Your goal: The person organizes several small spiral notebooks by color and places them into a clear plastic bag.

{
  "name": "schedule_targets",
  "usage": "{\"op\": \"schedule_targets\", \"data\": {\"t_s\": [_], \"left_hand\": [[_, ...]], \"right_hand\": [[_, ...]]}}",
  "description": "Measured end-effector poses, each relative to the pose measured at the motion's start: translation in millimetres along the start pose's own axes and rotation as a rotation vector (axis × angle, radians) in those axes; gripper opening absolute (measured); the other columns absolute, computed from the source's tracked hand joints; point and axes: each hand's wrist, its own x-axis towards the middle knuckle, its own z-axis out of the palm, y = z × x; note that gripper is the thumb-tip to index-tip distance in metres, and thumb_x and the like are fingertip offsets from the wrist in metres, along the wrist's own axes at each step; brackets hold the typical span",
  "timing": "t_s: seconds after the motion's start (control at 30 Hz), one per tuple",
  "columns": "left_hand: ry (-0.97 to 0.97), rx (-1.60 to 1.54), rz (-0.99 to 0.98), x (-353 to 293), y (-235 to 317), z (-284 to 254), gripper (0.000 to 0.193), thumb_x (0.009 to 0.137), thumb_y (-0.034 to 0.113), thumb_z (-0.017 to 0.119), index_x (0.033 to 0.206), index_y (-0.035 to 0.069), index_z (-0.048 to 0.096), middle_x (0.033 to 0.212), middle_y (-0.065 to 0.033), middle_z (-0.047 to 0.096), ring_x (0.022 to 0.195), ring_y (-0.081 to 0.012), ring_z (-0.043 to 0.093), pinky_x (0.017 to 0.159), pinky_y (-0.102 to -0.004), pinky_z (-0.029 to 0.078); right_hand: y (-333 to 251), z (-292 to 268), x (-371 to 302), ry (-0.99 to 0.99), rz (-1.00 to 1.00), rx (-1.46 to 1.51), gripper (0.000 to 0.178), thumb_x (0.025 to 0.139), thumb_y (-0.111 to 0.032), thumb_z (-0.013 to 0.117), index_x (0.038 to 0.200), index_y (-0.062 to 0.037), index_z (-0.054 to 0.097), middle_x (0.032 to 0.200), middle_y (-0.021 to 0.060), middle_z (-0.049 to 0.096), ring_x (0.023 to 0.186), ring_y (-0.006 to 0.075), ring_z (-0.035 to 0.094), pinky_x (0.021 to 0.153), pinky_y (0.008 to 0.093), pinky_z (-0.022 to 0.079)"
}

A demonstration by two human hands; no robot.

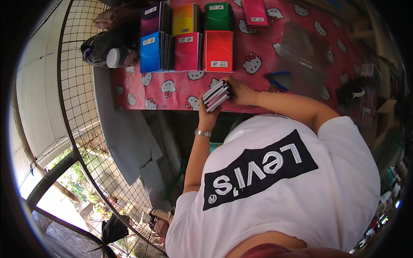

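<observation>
A small stack of notebooks [217, 95] is held at the table's near edge, tilted so that the white page edges and dark covers face up. My left hand [207, 112] closes around its lower left side. On the right side, my right hand [240, 93] grips the same stack; some of its fingers are hidden. Beyond my hands stand piles of spiral notebooks: blue [150, 56], magenta [186, 56] and red [218, 49] in the nearer row, purple [149, 19], yellow [183, 19] and green [217, 17] behind. A pink notebook [254, 12] lies apart to their right.
A pink patterned cloth [172, 101] covers the table. Right of my hands lies a blue-handled tool [278, 80], beside a clear plastic sheet [301, 49]. At the left end are a white-lidded jar [114, 58] and dark bags [97, 46]. A wire mesh [81, 69] borders the left.
</observation>
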Motion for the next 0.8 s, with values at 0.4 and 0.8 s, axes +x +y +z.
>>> {"op": "schedule_targets", "data": {"t_s": [0.4, 0.8], "left_hand": [[0.126, -0.634, -0.460, 3.0, -10.2, -11.6, 0.049, 0.086, 0.020, 0.070, 0.125, 0.002, 0.046, 0.118, -0.0107, 0.059, 0.108, -0.0211, 0.058, 0.090, -0.0363, 0.050], [0.434, -0.307, -0.442, -1.3, -32.3, 17.2, 0.059, 0.085, 0.031, 0.072, 0.125, -0.001, 0.045, 0.116, -0.0154, 0.058, 0.102, -0.0203, 0.058, 0.086, -0.0331, 0.049]], "right_hand": [[22.5, 0.1, 13.4, -0.347, 0.257, -0.142, 0.069, 0.076, -0.037, 0.075, 0.124, 0.0028, 0.046, 0.110, 0.0236, 0.059, 0.104, 0.0382, 0.059, 0.091, 0.0425, 0.046], [-12.1, -8.9, 29.8, -0.242, 0.355, -0.457, 0.044, 0.081, -0.032, 0.070, 0.106, 0.0011, 0.057, 0.094, 0.0193, 0.065, 0.089, 0.0340, 0.064, 0.075, 0.0425, 0.051]]}}
